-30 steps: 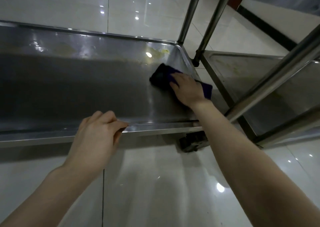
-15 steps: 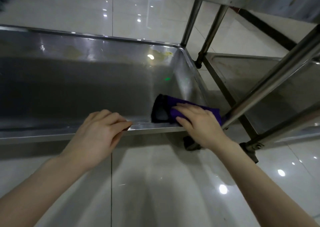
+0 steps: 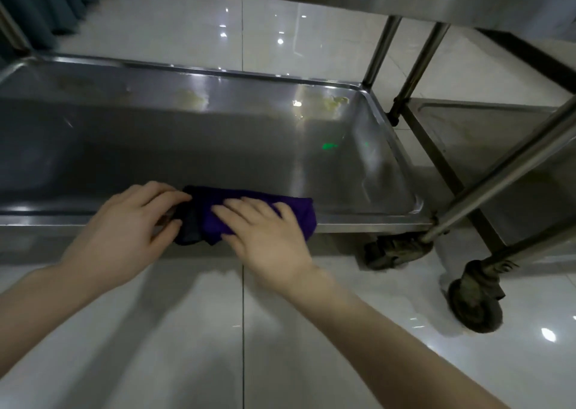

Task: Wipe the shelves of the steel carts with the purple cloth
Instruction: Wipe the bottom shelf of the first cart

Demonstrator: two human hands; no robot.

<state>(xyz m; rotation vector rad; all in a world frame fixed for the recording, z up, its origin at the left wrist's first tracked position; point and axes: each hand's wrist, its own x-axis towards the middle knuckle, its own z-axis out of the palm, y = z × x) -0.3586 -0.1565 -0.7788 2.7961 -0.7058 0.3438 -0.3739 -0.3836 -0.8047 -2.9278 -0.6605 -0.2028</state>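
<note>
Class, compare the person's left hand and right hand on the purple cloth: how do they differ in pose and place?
The left hand has curled fingers gripping the dark left end of the purple cloth; the right hand lies flat on top, fingers straight and spread. The left hand sits at the cloth's end, the right hand over its middle. Both touch the cloth at the front rim of the steel shelf.

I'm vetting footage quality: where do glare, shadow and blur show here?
Head view: light glare dots the floor tiles and the far wall of the shelf; broad shadow darkens its bottom; the right hand on the purple cloth is slightly motion-blurred.
</note>
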